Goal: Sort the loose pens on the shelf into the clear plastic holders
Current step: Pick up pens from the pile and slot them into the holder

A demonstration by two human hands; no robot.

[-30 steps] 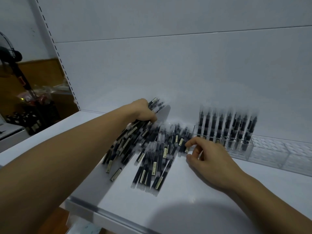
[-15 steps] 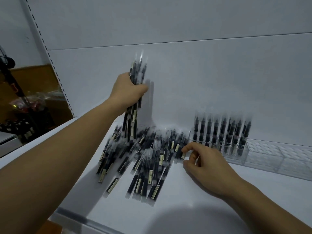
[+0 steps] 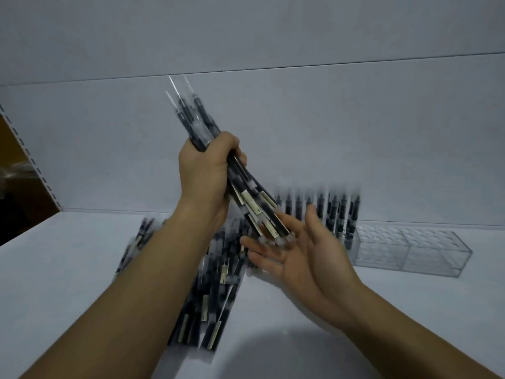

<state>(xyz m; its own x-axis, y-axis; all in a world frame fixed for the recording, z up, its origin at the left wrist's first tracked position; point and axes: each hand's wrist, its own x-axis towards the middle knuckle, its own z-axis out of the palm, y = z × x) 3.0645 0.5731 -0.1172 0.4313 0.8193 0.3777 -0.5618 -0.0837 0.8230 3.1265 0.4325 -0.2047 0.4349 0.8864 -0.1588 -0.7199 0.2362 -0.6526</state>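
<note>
A bundle of pens (image 3: 200, 124) is gripped by the left hand (image 3: 205, 173), fingers curled round it, above the shelf (image 3: 60, 269); its lower ends are met, prob. touched (blurred), by the right hand (image 3: 303, 255), fingers spread, palm up. Below, loose pens (image 3: 216, 285) are piled beside the part-filled clear holders (image 3: 437, 253). Pens could be dropped if the fanned bundle slips past the palm.

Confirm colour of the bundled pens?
Pens black with pale labels; left hand grips them; head view.
</note>
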